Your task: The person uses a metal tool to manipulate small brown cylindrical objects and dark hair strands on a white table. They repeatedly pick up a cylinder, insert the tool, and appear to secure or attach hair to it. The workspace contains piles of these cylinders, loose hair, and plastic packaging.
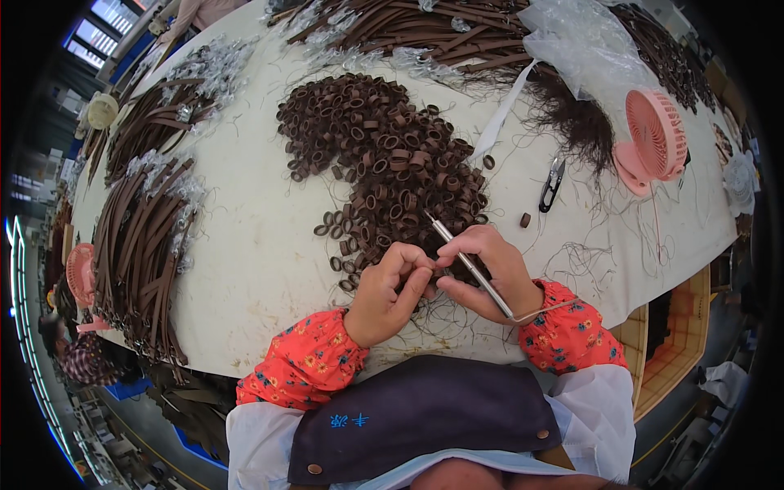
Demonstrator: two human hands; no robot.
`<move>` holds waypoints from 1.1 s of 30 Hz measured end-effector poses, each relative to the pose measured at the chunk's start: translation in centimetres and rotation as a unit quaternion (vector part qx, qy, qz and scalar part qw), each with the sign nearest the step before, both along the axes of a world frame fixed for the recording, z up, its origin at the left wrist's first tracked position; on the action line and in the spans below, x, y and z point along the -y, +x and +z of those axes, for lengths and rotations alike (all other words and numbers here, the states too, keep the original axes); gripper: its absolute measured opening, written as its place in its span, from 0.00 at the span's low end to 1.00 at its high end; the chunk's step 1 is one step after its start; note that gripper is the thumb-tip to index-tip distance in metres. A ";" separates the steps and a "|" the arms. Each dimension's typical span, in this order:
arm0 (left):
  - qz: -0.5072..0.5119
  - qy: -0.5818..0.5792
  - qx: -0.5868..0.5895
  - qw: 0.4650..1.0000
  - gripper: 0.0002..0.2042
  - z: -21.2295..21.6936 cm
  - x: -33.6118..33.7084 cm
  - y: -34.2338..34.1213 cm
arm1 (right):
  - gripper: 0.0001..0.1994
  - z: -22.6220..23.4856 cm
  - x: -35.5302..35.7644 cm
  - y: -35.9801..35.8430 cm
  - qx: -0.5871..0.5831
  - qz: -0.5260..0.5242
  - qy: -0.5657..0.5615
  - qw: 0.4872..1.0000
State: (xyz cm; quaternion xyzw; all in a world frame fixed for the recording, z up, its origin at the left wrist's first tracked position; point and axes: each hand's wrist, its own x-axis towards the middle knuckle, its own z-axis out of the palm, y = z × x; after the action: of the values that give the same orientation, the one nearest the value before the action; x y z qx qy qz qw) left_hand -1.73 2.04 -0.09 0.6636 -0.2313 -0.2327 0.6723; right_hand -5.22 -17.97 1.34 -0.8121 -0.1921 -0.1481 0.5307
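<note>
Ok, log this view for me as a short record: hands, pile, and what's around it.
Left hand: fingertips close to the right hand's; anything pinched is too small to tell
Right hand: holds a slim silver tool, tip toward the pile
Pile: small brown rings
Right of pile: single ring, black snips, pink fan
Left of pile: brown straps

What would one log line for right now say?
left hand: curled, grip unclear | right hand: holding silver tool | beyond: pile of brown rings
</note>
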 end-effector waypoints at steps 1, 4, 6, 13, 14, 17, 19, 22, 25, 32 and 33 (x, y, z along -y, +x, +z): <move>0.010 -0.012 -0.002 1.000 0.05 0.0 0.1 -0.1 | 0.17 0.0 -0.2 0.2 0.025 0.002 -0.019 0.999; 0.008 -0.024 0.009 1.000 0.07 -0.5 0.1 0.0 | 0.18 0.3 -0.1 0.1 0.047 -0.005 -0.034 0.998; 0.009 -0.069 -0.054 0.996 0.09 0.1 0.4 0.0 | 0.18 0.3 0.1 0.2 0.054 -0.021 -0.027 0.998; -0.010 0.011 -0.075 0.997 0.10 0.4 -0.4 0.9 | 0.17 1.0 0.4 0.4 0.142 -0.020 -0.051 0.988; -0.008 0.004 -0.058 0.998 0.10 0.3 -0.3 0.9 | 0.17 1.1 0.5 0.4 0.140 -0.016 -0.055 0.988; -0.005 -0.030 -0.051 0.998 0.08 0.1 0.0 0.7 | 0.16 1.0 0.5 0.4 0.139 -0.010 -0.067 0.988; -0.005 -0.072 -0.109 0.991 0.07 0.2 0.2 0.5 | 0.16 0.8 0.4 0.3 0.137 -0.006 -0.071 0.988; -0.019 -0.100 -0.129 0.986 0.05 0.3 0.4 0.2 | 0.16 0.5 0.0 0.2 0.120 0.008 -0.060 0.991; -0.010 -0.078 -0.099 0.992 0.04 -0.1 0.2 0.2 | 0.14 0.4 -0.2 0.2 0.068 0.014 -0.023 0.997; 0.016 -0.062 -0.094 0.994 0.05 0.2 0.1 0.6 | 0.10 0.9 1.4 -0.6 -0.124 0.075 0.213 0.966; 0.015 -0.064 -0.096 0.993 0.05 0.2 0.1 0.6 | 0.10 0.8 1.4 -0.6 -0.131 0.082 0.229 0.961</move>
State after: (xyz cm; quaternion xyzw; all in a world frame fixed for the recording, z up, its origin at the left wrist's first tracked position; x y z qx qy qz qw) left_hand -1.18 1.90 0.12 0.5968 -0.1700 -0.2702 0.7362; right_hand -5.84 -19.40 2.12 -0.6630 -0.1475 -0.0362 0.7330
